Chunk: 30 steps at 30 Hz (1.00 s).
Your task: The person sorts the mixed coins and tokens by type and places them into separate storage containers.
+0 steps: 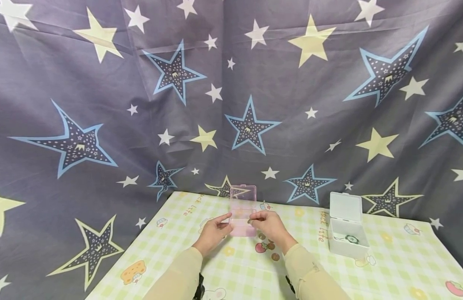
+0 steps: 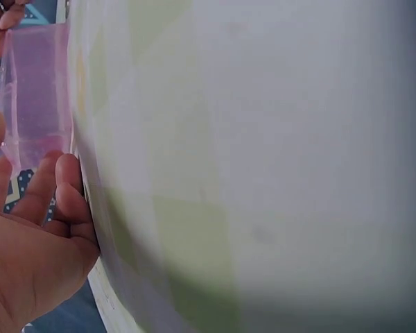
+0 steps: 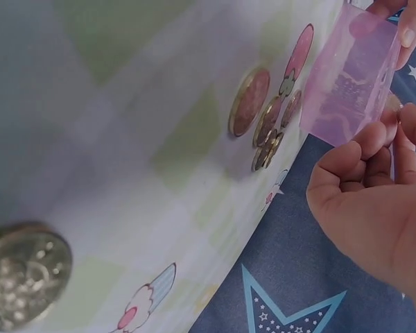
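A clear pink plastic box (image 1: 243,230) stands on the table with its lid (image 1: 243,196) raised at the back. My left hand (image 1: 212,234) holds it by the left side, thumb at the rim in the right wrist view. Above the box's right edge, my right hand (image 1: 270,227) pinches a small coin (image 1: 250,221) between thumb and fingertips. Several loose coins (image 3: 249,102) lie on the cloth to the right of the box, below the right hand. One larger-looking coin (image 3: 28,277) is close to the right wrist camera.
To the right stands a white box (image 1: 347,246), its lid (image 1: 345,206) up, with a green ring-shaped item (image 1: 352,239) inside. A green-checked cloth (image 1: 168,250) with printed cartoons covers the table. Behind hangs a dark star-patterned curtain (image 1: 201,25).
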Motion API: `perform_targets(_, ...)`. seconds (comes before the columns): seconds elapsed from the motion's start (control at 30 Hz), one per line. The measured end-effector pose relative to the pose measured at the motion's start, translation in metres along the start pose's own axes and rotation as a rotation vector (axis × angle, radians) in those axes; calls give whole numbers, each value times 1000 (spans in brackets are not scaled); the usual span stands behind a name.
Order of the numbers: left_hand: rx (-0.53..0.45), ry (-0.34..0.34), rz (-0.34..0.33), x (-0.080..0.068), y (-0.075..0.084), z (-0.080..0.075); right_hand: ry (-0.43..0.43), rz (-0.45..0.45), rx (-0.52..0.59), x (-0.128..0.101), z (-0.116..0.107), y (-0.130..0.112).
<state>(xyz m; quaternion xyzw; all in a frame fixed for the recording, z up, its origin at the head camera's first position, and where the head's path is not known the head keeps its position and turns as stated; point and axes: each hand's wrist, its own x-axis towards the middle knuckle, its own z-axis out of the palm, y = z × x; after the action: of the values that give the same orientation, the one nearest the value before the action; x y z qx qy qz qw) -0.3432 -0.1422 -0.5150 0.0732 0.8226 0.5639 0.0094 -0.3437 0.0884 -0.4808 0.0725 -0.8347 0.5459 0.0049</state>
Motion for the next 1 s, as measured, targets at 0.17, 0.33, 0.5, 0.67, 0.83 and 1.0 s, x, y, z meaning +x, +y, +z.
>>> perform_targets(0.17, 14, 1, 1, -3, 3, 0, 11, 7, -25, 0, 0, 1)
perform_targets(0.33, 12, 0, 0, -4, 3, 1, 13, 17, -23, -2, 0, 1)
perform_targets(0.5, 18, 9, 4, 0, -2, 2, 19, 19, -17, -3, 0, 2)
perform_targets(0.67, 22, 9, 3, 2, -5, 2, 21, 21, -9, -3, 1, 2)
perform_targets(0.83, 26, 0, 6, 2, -3, 2, 10, 8, -8, -3, -1, 1)
perform_targets(1.0, 17, -5, -6, 1, -2, 1, -43, -11, 10, -7, -9, -1)
